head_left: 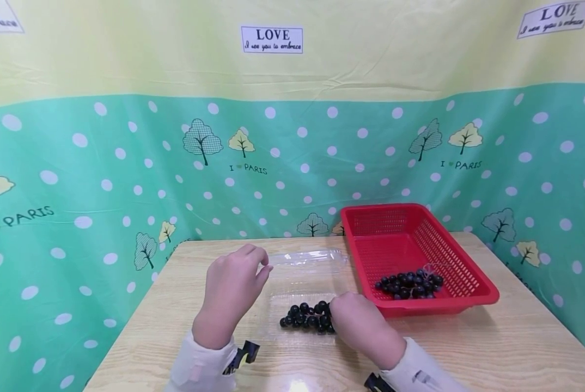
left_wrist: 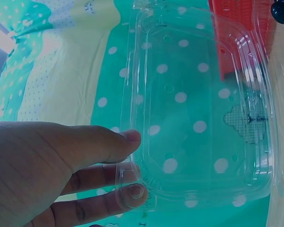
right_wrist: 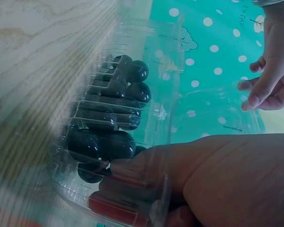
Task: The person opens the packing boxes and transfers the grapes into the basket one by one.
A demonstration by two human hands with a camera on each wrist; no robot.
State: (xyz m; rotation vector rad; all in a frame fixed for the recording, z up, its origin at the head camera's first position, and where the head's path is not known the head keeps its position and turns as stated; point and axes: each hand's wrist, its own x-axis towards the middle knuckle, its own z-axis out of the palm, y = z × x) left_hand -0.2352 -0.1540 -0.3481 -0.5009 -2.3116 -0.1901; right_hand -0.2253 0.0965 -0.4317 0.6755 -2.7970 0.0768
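A clear plastic clamshell box (head_left: 273,330) stands open on the table with its lid (left_wrist: 189,109) raised at the back. My left hand (head_left: 233,288) pinches the lid's free edge near a corner, thumb on one side and fingertips on the other. In the box lies a bunch of dark grapes (head_left: 304,318). Reaching into the box, my right hand (head_left: 363,324) grips the right end of the bunch with curled fingers. The right wrist view shows its thumb against the grapes (right_wrist: 109,144), seen through the box wall, with the other fingertips beside them.
A red plastic basket (head_left: 461,256) stands right of the box, near my right hand. Another bunch of dark grapes (head_left: 410,284) lies in its front part. Behind the wooden table (head_left: 160,316) hangs a green and yellow printed curtain (head_left: 292,141).
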